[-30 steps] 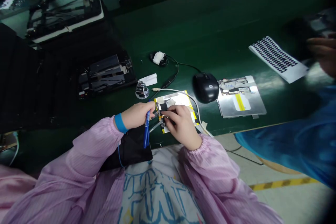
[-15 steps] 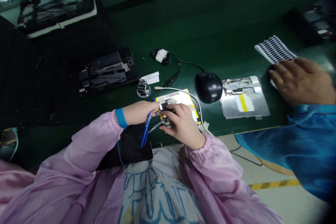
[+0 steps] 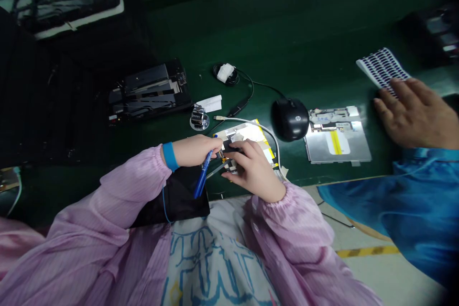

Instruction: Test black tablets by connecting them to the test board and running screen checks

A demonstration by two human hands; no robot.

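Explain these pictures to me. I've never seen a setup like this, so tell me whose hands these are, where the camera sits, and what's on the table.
There is no machine here: a person works with bare hands. The camera is worn on that person's head, looking forward and down. The left hand holds a blue pen; the right hand has its fingers at a yellow-edged panel, though exact contact is hard to see. On the green table lie a black mouse, a silver plate, a pale cable and a sheet of dark labels. Another person's hand, coming from a blue sleeve, is at that sheet.
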